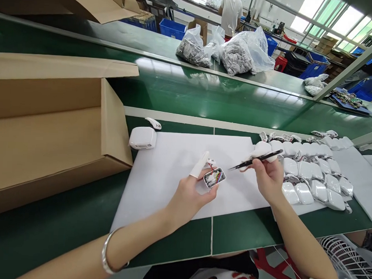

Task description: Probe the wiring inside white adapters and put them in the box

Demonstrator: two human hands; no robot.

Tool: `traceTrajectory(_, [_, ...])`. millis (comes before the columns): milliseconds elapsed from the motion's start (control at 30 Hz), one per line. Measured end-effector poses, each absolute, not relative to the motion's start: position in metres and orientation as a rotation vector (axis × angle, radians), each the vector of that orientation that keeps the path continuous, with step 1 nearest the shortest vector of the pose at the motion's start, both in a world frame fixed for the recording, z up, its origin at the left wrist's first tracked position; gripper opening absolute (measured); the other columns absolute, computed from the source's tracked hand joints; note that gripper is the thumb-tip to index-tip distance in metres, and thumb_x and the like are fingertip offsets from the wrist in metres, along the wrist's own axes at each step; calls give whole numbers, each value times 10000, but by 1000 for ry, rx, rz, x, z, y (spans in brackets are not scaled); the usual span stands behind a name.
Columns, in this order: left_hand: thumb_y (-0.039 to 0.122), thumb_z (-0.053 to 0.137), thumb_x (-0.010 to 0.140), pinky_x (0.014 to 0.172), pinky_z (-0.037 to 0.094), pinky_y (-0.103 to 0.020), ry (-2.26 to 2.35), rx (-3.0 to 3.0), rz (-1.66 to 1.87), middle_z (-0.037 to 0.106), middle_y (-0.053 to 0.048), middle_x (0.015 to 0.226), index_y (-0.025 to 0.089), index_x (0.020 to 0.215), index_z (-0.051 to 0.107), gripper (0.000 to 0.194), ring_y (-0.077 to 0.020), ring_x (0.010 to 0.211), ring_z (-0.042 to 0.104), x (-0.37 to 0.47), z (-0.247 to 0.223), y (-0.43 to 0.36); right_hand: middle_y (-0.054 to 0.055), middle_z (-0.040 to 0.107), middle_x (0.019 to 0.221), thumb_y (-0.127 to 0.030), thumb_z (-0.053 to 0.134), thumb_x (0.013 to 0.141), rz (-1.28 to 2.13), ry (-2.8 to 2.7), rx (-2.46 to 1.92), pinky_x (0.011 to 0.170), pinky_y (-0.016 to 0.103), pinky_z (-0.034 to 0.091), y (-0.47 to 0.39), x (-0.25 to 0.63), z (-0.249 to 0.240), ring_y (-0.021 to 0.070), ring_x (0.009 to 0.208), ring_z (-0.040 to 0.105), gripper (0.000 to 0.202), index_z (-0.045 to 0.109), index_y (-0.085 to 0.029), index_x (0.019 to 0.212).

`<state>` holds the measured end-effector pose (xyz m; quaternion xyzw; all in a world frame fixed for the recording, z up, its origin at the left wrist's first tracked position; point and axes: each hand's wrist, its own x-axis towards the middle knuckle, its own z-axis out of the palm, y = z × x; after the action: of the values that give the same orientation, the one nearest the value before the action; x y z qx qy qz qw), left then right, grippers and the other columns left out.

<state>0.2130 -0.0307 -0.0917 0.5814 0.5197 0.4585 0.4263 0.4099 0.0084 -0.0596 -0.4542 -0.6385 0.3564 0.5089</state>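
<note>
My left hand (191, 195) holds a small white housing (214, 177) between thumb and fingers, its open side up, with coloured wires inside and a small white part on wires at its far edge. A white cover sits on one of the left fingers. My right hand (269, 176) grips black tweezers (249, 162), whose tips point left, a little right of the housing and apart from it. White covers show on right fingers too. Both hands are above a white sheet (159, 175). A closed white unit (143, 138) rests at the sheet's far left corner.
An open cardboard box (44, 137) stands at the left. Rows of white housings (318, 188) cover the sheet's right side. Beyond the green bench, plastic bags of parts (237, 57) lie on a ledge. A person (231, 12) stands in the background.
</note>
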Motion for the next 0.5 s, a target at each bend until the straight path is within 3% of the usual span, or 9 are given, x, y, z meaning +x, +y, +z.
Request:
traceTrajectory(200, [235, 644, 671, 892, 502, -337, 1344, 1437, 1178, 676, -30, 1013, 180, 1110, 596, 445, -215, 955, 623, 214, -95, -32, 34, 639, 753, -361, 520, 891, 816, -1658, -1025, 615, 344, 553, -8, 400, -67, 193, 676, 646, 142, 559, -224, 882])
traceTrajectory(500, [204, 617, 672, 892, 498, -340, 1286, 1322, 1197, 664, -70, 1031, 150, 1045, 622, 377, -230, 972, 612, 213, -92, -31, 34, 644, 748, -430, 517, 882, 974, -1573, -1068, 575, 331, 567, -8, 392, -77, 189, 589, 659, 216, 529, -214, 872])
